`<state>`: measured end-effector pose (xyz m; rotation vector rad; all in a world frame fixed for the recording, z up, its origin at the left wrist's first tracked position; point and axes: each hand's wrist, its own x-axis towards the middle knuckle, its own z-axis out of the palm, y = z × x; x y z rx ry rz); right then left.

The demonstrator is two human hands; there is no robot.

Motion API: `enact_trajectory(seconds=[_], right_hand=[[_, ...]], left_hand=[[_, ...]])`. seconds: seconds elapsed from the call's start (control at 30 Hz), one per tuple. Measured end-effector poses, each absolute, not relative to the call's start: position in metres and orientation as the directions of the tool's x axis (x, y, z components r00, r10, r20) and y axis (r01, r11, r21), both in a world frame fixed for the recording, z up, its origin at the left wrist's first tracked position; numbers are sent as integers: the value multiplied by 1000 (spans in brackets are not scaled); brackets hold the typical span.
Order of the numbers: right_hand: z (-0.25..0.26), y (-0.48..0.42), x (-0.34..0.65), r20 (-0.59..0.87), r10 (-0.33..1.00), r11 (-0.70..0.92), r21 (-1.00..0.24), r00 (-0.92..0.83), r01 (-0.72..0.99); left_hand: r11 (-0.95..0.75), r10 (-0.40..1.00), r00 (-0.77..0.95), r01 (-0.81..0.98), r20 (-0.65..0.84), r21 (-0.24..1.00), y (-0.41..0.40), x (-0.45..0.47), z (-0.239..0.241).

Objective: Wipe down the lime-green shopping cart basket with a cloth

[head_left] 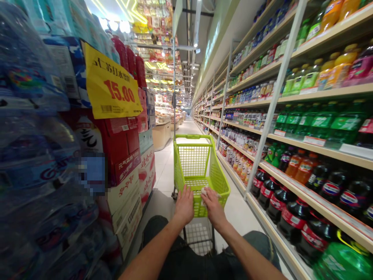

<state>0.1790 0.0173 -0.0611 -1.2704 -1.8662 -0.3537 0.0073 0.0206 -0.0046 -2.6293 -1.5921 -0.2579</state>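
Observation:
A lime-green plastic shopping cart [196,160] stands between my knees with its basket empty. My left hand [184,204] rests at the left of the basket's near edge, its fingers stretched forward and holding nothing. At the right of the same edge, my right hand [213,204] is closed on a crumpled white wipe [204,192]; whether it is paper or cloth I cannot tell. Under the basket shows the cart's lower wire rack [198,235], partly hidden by my arms and dark trousers.
Stacked drink cartons [128,136] and wrapped water bottles [32,144] rise close on the left, with a yellow price sign [112,83]. Shelves of soft drinks [309,153] line the right side. The pale floor aisle [186,126] runs ahead past a wooden display counter [161,136].

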Motion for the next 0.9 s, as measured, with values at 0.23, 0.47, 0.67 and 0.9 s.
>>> enact_trajectory(seconds=[0.23, 0.47, 0.67, 0.9], right_hand=[[-55, 15, 231, 751, 652, 234, -330, 104, 914], [-67, 8, 172, 799, 566, 536, -169, -204, 827], [-54, 15, 230, 792, 609, 327, -300, 42, 896], [-48, 0, 203, 761, 636, 394, -178, -128, 902]], left_hand=[[-474, 872, 464, 880, 156, 31, 20, 5, -8], [-469, 874, 457, 882, 165, 42, 20, 11, -8], [-467, 871, 456, 884, 182, 16, 23, 6, -11], [-451, 877, 438, 892, 199, 27, 21, 14, -17]])
